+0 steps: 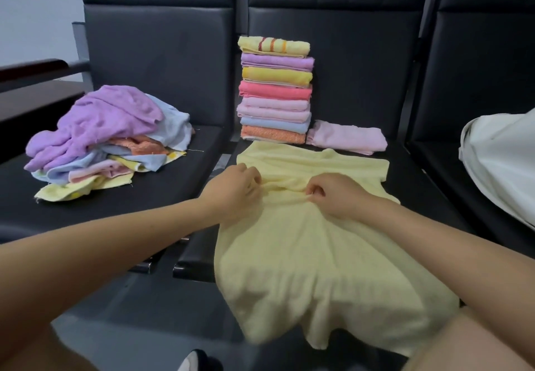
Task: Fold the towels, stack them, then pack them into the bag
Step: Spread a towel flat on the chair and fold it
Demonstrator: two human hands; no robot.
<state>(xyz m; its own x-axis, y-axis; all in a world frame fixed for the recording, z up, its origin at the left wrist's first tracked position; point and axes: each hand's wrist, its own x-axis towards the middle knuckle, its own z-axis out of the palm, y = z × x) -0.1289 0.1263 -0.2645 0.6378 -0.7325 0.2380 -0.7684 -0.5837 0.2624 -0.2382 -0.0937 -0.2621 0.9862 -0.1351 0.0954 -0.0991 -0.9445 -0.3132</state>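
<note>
A pale yellow towel (pixel 318 254) lies spread over the middle black seat and hangs off its front edge. My left hand (pixel 237 188) and my right hand (pixel 333 194) both pinch a raised fold across the towel's middle, close together. Behind it stands a tall stack of folded towels (pixel 275 89) in yellow, purple, pink, blue and orange. A folded pink towel (pixel 347 137) lies next to the stack on its right. A heap of unfolded towels (pixel 107 139) sits on the left seat. A white bag (pixel 503 165) rests on the right seat.
The black padded seats (pixel 162 185) stand in a row with tall backrests behind. A gap with metal brackets separates the left and middle seats. A dark armrest (pixel 34 69) is at the far left. My knees show at the bottom corners.
</note>
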